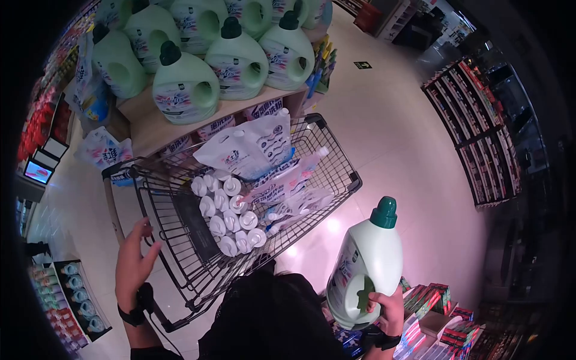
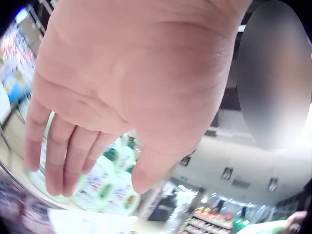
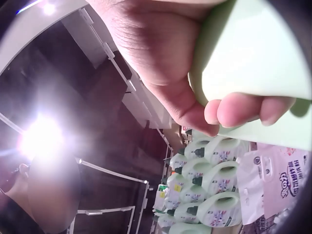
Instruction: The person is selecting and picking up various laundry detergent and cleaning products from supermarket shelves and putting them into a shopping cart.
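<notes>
- Far left, the left grip (image 1: 133, 264) is open, fingers straight and spread, holding nothing, right at the near-left rim of the black wire shopping cart (image 1: 180, 252). I cannot tell whether it touches.
- Behind the cart, big pale green detergent jugs with dark caps (image 1: 186, 90) stand packed on a wooden shelf (image 1: 150, 129).
- Inside the cart, white refill pouches with round white caps (image 1: 231, 216) lie in rows, with a larger white pouch (image 1: 252, 147) leaning at the far end.
- Over to the right, the right grip (image 1: 390, 309) is curled round the handle of a pale green detergent bottle with a dark green cap (image 1: 372, 258), held cap-up above the floor, apart from the cart.
</notes>
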Tool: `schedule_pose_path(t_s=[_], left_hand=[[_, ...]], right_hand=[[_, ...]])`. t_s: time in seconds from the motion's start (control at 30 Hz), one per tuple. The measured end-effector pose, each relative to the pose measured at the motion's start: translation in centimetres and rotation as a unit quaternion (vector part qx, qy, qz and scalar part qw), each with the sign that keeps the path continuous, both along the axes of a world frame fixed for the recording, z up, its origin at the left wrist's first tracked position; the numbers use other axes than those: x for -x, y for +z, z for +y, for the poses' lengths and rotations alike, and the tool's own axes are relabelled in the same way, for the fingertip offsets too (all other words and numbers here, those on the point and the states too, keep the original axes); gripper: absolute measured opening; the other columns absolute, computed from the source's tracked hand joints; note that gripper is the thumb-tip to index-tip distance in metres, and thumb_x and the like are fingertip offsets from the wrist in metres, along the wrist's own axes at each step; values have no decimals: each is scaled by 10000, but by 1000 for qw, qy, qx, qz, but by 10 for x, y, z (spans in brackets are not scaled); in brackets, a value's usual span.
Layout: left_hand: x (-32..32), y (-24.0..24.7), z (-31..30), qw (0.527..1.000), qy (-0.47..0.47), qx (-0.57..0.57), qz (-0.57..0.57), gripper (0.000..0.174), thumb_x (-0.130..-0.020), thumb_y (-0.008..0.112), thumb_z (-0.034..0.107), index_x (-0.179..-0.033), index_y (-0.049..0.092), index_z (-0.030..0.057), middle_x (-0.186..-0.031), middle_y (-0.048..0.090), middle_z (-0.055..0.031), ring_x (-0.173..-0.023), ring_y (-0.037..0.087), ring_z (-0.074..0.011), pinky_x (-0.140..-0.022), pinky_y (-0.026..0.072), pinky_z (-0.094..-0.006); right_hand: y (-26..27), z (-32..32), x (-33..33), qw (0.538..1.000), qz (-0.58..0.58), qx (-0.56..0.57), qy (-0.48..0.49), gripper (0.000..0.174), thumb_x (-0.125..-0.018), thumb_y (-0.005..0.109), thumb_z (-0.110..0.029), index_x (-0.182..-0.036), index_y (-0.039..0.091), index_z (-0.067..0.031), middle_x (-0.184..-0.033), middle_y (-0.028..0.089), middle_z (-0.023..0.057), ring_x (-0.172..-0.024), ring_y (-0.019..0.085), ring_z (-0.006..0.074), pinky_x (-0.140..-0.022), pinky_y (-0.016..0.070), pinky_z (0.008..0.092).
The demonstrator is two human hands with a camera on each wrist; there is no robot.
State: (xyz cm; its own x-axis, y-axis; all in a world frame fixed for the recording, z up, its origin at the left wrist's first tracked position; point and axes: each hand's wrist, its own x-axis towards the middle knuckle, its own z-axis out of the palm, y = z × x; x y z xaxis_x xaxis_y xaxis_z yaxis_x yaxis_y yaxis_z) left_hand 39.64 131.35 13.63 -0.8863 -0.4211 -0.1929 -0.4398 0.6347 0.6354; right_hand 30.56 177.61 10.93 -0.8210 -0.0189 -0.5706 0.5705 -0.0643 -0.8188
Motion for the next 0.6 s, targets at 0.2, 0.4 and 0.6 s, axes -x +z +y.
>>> schedule_pose_path(t_s=[0.2, 0.4, 0.6], left_hand=[[149, -69, 136, 882, -166, -442, 8, 350, -898, 680, 142, -1180, 584, -41, -1007, 673, -123, -929, 648, -149, -839, 507, -270], [226, -102, 259, 896, -189, -391, 96, 269, -953, 613, 229, -1019, 612, -32, -778, 658, -77, -729, 612, -100, -674, 495, -263], [307, -109, 267, 911, 67, -309, 266, 203, -936, 597, 96, -1055, 495, -32, -879, 627, -69, -757, 597, -94, -703, 487, -236]], right_hand=[[24, -5, 93, 994, 48, 39, 90, 210, -701, 647, 42, -898, 606, 102, -548, 556, 99, -419, 524, 189, -426, 453, 302], [23, -21, 192, 985, 54, 83, 140, 180, -715, 627, 56, -887, 600, 100, -568, 561, 105, -427, 521, 191, -438, 451, 303], [-1, -24, 297, 959, 32, 104, 262, 136, -736, 623, 61, -871, 613, 79, -569, 565, 99, -467, 550, 195, -471, 460, 306]])
